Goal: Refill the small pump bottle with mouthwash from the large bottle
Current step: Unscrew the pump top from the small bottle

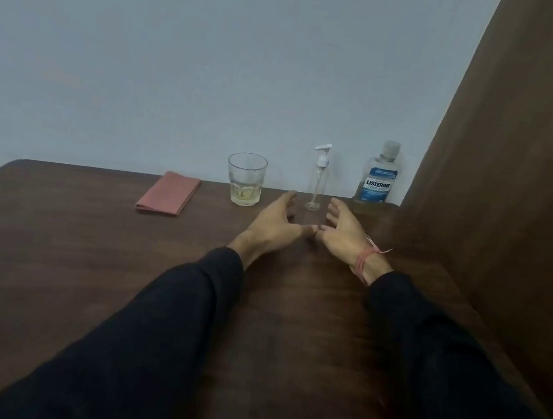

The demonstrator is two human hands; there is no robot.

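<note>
Dark brown wooden table point(56, 253) runs up to a pale blue-grey wall point(181, 60); brown panel point(514, 167) stands along the right side. Small pump bottle point(318, 179): clear, white pump head on, upright near the table's far edge, looks empty. Large bottle point(378, 178): blue label, cap on, upright to the right of the pump bottle, apart from it, close to the panel. Drinking glass point(246, 178) to the left of the pump bottle holds a little yellowish liquid at the bottom. Folded pink cloth point(168, 193) lies flat further left. Left hand point(275, 223) and right hand point(343, 232) reach forward on either side of the pump bottle's base, fingers extended and relaxed, holding nothing; thumb tips meet or nearly meet between them. Neither hand touches the bottle. Red thread band point(364, 259) on right wrist; both sleeves dark.
</note>
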